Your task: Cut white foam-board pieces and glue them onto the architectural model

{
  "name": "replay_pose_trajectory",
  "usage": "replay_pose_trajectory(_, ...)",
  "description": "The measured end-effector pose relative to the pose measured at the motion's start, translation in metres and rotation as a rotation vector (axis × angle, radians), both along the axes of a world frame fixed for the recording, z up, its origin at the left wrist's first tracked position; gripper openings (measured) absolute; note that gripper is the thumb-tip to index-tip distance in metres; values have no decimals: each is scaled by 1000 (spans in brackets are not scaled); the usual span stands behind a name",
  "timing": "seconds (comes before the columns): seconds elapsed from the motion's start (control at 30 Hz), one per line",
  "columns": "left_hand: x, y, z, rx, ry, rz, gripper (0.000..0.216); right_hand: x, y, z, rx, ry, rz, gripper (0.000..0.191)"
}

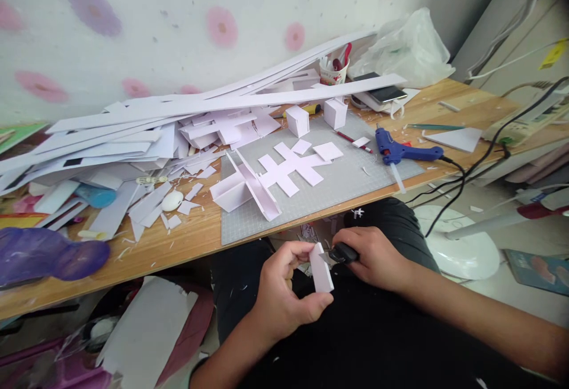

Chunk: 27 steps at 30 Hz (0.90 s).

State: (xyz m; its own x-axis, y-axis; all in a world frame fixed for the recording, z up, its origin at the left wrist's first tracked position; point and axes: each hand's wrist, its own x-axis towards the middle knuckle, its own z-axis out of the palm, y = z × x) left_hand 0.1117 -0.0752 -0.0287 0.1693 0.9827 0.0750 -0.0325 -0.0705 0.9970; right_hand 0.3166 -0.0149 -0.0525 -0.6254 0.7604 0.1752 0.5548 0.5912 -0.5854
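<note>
Above my lap, my left hand (288, 288) pinches a small white foam board piece (320, 269) by its edges. My right hand (377, 258) grips a black utility knife (344, 252), and its blade meets the upper right edge of the piece. Beyond my hands, a grey cutting mat (249, 223) lies on the wooden table. On it are cross-shaped white cutouts (284, 174), a folded white channel piece (258, 187) and two small white boxes (297, 121). A dark red pencil (351, 141) lies on the mat too.
Long white board strips (178, 110) and scraps pile up at the back left. A blue glue gun (402, 149) rests at the right, its black cord (462, 181) trailing off the table edge. A paper cup (333, 72) and plastic bag (409, 51) stand behind. Below is a white lamp base (471, 252).
</note>
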Motion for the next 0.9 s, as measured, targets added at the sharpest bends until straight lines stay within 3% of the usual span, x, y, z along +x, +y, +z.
replay_pose_trajectory(0.43, 0, -2, -6, -2, -123, -61, 56, -3, 2, -5, -126, -2, -61, 12)
replay_pose_trajectory(0.5, 0, -2, -7, 24, -81, -55, 56, -5, 4, -6, -208, 16, -139, 3)
replay_pose_trajectory(0.6, 0, -1, -11, 142, 170, 44, 57, -8, 6, -3, -427, 254, -189, 19)
replay_pose_trajectory(0.73, 1, 4, -16, 364, 566, 252, 57, -14, 2, 9, -809, 579, -11, 33)
replay_pose_trajectory(0.83, 1, 6, -18, 473, 619, 290, 58, -18, -3, 17, -867, 608, 73, 35)
replay_pose_trajectory(0.9, -1, 6, -19, 430, 516, 237, 60, -18, -2, 20, -858, 594, 56, 33)
